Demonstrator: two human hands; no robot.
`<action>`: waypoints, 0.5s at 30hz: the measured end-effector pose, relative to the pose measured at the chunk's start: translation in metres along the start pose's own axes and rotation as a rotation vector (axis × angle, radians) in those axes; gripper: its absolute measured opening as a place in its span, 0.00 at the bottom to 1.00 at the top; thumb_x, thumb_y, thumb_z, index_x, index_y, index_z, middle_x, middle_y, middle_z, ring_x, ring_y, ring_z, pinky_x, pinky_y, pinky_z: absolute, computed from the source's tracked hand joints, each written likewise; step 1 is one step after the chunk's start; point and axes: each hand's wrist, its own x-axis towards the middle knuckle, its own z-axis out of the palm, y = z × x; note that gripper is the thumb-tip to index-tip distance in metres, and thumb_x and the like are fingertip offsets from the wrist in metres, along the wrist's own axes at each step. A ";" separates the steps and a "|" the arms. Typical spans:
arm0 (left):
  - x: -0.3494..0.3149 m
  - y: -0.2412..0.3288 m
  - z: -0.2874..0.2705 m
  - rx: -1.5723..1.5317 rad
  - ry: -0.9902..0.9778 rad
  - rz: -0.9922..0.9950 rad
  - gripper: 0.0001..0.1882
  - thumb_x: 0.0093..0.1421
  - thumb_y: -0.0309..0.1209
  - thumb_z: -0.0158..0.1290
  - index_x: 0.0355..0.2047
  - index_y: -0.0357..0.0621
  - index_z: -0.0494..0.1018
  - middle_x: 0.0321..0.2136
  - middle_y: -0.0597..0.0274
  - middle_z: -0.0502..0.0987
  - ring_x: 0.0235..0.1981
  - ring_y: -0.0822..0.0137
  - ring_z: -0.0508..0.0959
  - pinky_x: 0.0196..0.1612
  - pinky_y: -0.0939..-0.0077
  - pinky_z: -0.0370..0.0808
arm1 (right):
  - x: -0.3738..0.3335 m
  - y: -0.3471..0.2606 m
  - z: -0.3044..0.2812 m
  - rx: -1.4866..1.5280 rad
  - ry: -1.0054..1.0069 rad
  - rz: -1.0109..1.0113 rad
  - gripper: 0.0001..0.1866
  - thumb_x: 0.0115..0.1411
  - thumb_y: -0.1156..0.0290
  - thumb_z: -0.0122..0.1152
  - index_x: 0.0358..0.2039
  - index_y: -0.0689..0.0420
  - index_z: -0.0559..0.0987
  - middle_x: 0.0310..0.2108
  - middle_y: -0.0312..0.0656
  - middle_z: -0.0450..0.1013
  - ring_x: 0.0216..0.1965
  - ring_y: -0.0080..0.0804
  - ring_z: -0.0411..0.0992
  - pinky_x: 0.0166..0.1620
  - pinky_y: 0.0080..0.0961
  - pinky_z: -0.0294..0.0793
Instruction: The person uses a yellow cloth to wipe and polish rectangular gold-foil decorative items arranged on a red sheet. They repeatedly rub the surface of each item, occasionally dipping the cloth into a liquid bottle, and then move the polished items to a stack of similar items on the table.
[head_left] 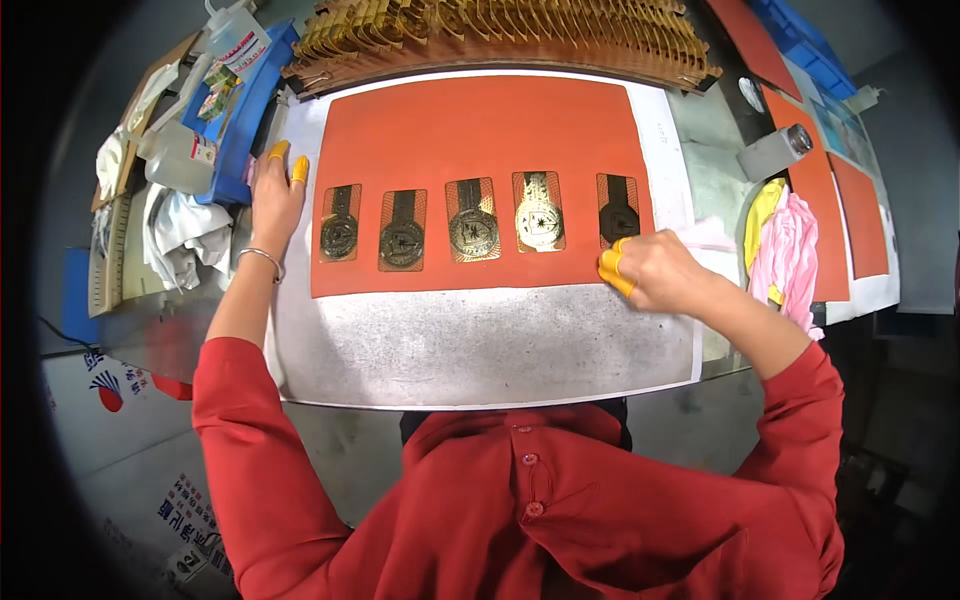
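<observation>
Several thin gold-coloured metal plates, each with a round emblem, lie in a row on an orange-red mat (480,130). At the right end of the row is a darker-looking metal plate (618,205). My right hand (655,272) is closed at its lower end, with yellow finger cots on the curled fingers; the fingers cover that end. One neighbouring plate (539,212) catches the light brightly. My left hand (277,200), also in yellow finger cots, rests with fingers apart at the left margin of the white sheet (480,345), beside a blue tray (236,150), holding nothing.
Behind the mat stands a wooden rack (500,55) full of gold-coloured pieces. Plastic bottles (180,155) and a white cloth (185,235) are on the left. To the right are a grey bottle (775,153), a pink cloth (785,250) and more orange-red sheets (858,215).
</observation>
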 end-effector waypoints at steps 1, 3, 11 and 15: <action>0.002 0.003 -0.002 -0.001 -0.012 0.010 0.20 0.58 0.34 0.48 0.47 0.33 0.65 0.47 0.44 0.68 0.49 0.47 0.67 0.52 0.62 0.62 | 0.001 -0.001 -0.002 0.006 0.034 -0.003 0.04 0.48 0.71 0.57 0.21 0.57 0.72 0.16 0.41 0.67 0.20 0.41 0.69 0.22 0.36 0.67; 0.004 0.005 0.001 -0.015 -0.013 0.020 0.20 0.58 0.33 0.48 0.47 0.33 0.66 0.46 0.44 0.68 0.49 0.47 0.67 0.52 0.62 0.63 | 0.008 0.000 -0.005 0.020 0.103 -0.012 0.05 0.50 0.71 0.57 0.22 0.57 0.72 0.16 0.41 0.67 0.20 0.40 0.69 0.21 0.34 0.67; 0.005 0.000 0.006 -0.060 -0.012 0.007 0.20 0.58 0.35 0.48 0.47 0.33 0.66 0.46 0.43 0.68 0.48 0.47 0.67 0.51 0.62 0.63 | 0.091 0.033 0.016 -0.092 0.151 0.056 0.06 0.52 0.68 0.55 0.28 0.56 0.76 0.22 0.44 0.72 0.23 0.44 0.71 0.26 0.38 0.69; 0.003 -0.005 0.005 -0.012 -0.001 -0.008 0.21 0.58 0.35 0.47 0.47 0.33 0.66 0.47 0.43 0.68 0.48 0.47 0.67 0.52 0.61 0.63 | 0.095 0.028 0.015 -0.046 0.109 -0.024 0.04 0.51 0.70 0.57 0.25 0.56 0.76 0.20 0.43 0.71 0.21 0.43 0.71 0.25 0.37 0.69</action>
